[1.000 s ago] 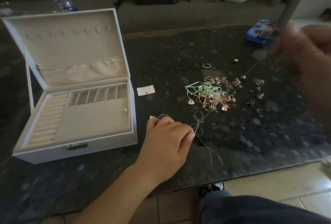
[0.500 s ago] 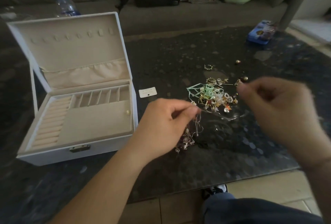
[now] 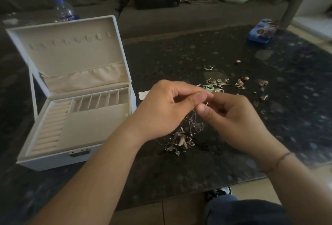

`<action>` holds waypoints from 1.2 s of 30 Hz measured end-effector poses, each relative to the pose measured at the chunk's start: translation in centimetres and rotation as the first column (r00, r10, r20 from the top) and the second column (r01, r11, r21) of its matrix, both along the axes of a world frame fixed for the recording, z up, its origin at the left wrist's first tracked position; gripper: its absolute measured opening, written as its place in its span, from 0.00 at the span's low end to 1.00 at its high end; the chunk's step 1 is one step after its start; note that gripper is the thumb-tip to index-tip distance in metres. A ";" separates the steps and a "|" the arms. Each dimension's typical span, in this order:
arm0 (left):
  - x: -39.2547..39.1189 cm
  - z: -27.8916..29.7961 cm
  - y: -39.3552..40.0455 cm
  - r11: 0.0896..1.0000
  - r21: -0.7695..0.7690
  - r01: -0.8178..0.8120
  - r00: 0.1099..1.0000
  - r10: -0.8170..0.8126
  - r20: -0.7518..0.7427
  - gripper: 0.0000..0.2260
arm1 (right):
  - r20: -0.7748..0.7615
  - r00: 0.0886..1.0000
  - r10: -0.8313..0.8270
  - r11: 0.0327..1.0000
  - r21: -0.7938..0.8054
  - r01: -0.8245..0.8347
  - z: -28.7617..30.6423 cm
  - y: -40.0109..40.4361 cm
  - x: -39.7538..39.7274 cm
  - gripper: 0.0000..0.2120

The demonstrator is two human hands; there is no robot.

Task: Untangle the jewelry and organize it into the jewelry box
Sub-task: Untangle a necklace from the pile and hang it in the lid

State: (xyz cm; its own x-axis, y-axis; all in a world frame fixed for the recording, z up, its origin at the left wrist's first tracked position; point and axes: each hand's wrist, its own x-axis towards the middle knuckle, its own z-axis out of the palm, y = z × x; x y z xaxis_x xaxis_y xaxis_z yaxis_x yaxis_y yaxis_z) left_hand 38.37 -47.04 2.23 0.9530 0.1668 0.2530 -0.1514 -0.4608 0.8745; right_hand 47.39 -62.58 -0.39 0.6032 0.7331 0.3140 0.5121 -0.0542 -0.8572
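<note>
Silver chain tangle (image 3: 181,138) dangling | left hand (image 3: 167,109) pinches it | right hand (image 3: 233,117) pinches it, fingertips meeting

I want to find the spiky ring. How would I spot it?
Start at the dark table and look past both hands to the jewelry pile. The spiky ring lies alone just beyond it, an open gold hoop with little points, unlike the round beads to its right.

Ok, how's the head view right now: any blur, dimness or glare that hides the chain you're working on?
Head view: dim, with daylight only at the far right edge. The left hand and right hand are fairly sharp. The thin chain they pinch is faint against the dark speckled table. The charms are slightly soft. Wide-angle bending shows on the jewelry box. No strong glare.
</note>
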 end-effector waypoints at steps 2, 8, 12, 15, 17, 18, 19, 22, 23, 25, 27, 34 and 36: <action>0.0 -0.1 -0.1 0.999 -0.032 0.011 0.999 -0.010 0.030 0.08 | 0.010 0.999 -0.031 0.999 0.015 0.031 -0.2 0.2 0.0 0.07; -0.2 -1.5 -0.1 0.996 -0.038 -0.085 0.996 0.085 0.007 0.09 | -0.122 0.985 -0.125 0.959 0.241 0.152 0.1 -0.2 0.2 0.12; -0.5 -3.4 0.0 0.992 0.065 -0.112 0.988 0.118 -0.095 0.09 | -0.217 0.952 -0.216 0.872 0.396 0.288 1.0 -1.1 0.7 0.14; -1.0 -4.6 0.1 0.987 0.118 -0.112 0.977 0.131 -0.169 0.08 | -0.290 0.921 -0.259 0.801 0.469 0.373 2.0 -1.9 1.4 0.13; -1.3 -5.3 0.1 0.982 0.148 -0.115 0.969 0.143 -0.202 0.07 | -0.353 0.891 -0.285 0.750 0.497 0.436 2.5 -2.6 1.9 0.13; -1.4 -5.4 0.0 0.981 0.154 -0.114 0.967 0.145 -0.210 0.07 | -0.380 0.880 -0.285 0.731 0.507 0.457 2.7 -3.0 2.2 0.13; -1.5 -5.5 0.0 0.982 0.151 -0.114 0.966 0.145 -0.213 0.06 | -0.396 0.874 -0.281 0.724 0.510 0.464 2.7 -3.3 2.5 0.13; -1.4 -5.4 -0.2 0.983 0.135 -0.125 0.975 0.147 -0.166 0.07 | -0.376 0.882 -0.285 0.807 0.403 0.433 2.4 -4.2 3.3 0.14; -1.3 -5.3 -0.2 0.977 0.159 -0.144 0.979 0.164 -0.125 0.07 | -0.332 0.892 -0.306 0.858 0.309 0.410 2.2 -4.4 3.5 0.14; -1.1 -4.8 -0.4 0.954 0.216 -0.210 0.975 0.220 -0.024 0.06 | -0.193 0.922 -0.337 0.934 0.057 0.353 1.9 -4.9 3.7 0.15; -0.8 -3.8 -0.5 0.941 0.191 -0.280 0.960 0.274 0.058 0.07 | -0.056 0.941 -0.335 0.929 -0.189 0.319 1.4 -5.3 4.1 0.15; 1.1 0.4 -0.1 0.977 0.062 -0.204 0.976 0.198 0.092 0.08 | 0.179 0.933 -0.312 0.724 -0.591 0.355 1.3 -6.0 4.3 0.06; 1.2 1.4 0.5 0.978 0.050 -0.202 0.976 0.197 0.091 0.09 | 0.233 0.910 -0.344 0.708 -0.572 0.414 2.2 -6.3 4.3 0.10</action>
